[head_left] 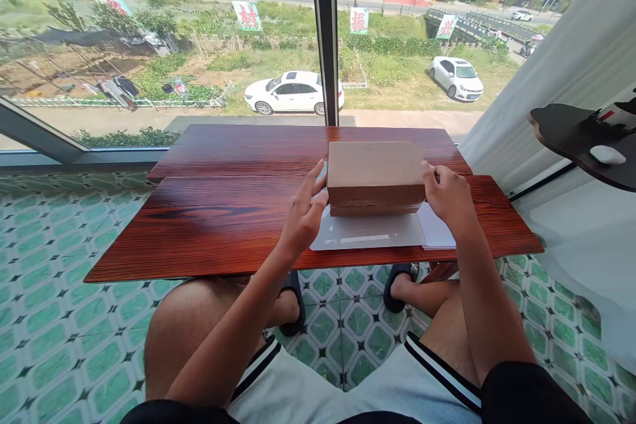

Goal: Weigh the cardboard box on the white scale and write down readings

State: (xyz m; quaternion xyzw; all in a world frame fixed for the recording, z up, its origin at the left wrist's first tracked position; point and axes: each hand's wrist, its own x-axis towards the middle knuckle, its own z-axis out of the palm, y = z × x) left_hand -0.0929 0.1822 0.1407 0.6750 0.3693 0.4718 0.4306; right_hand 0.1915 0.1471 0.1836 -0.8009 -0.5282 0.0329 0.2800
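Note:
A closed brown cardboard box sits toward the right of the dark red wooden table, on a whitish translucent sheet or board. At the box's left side is my left hand, its fingers stretched out and apart; whether the fingertips touch the cardboard is hard to tell. My right hand is at the box's right edge, fingers curled and pinched together. A small pale bit shows by its fingertips, too small to name. White paper lies under that hand, beside the sheet.
The wooden table has two planks with a seam between them. Large windows stand behind it. At the right are a white curtain and a dark shelf holding a white stone. My knees are under the front edge.

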